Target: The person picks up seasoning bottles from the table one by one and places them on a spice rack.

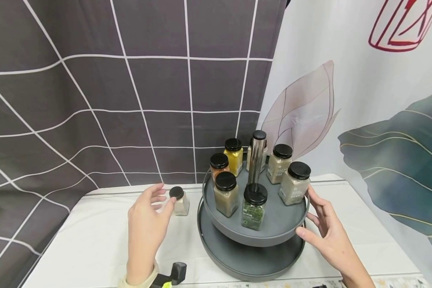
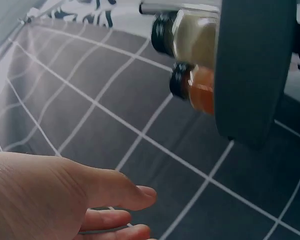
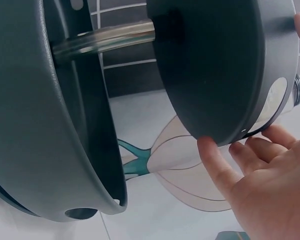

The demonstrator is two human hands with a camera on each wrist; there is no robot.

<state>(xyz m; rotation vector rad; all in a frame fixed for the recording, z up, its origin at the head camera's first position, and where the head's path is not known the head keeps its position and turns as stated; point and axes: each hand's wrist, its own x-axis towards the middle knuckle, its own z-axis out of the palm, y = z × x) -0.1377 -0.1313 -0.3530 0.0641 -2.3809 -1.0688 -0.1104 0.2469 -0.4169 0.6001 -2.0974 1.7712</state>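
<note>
A small square jar [image 1: 181, 206] with a black lid and pale contents stands on the white surface. My left hand [image 1: 149, 224] is just left of it, fingers loosely bent, thumb tip near the lid. In the left wrist view nothing shows between the thumb and fingers of that hand [image 2: 90, 200]. To the right is a grey two-tier tray [image 1: 250, 240] with a metal post. My right hand [image 1: 327, 232] holds the upper tier's right edge, thumb low and other fingers along the wall. The right wrist view shows its fingertips [image 3: 207, 145] touching that edge.
Several black-lidded spice jars stand on the upper tier, including a green one [image 1: 253, 212], a yellow one [image 1: 234, 158] and an orange one [image 2: 201, 90]. The lower tier [image 1: 252, 266] lies beneath. A dark grid-patterned curtain [image 1: 158, 88] hangs behind.
</note>
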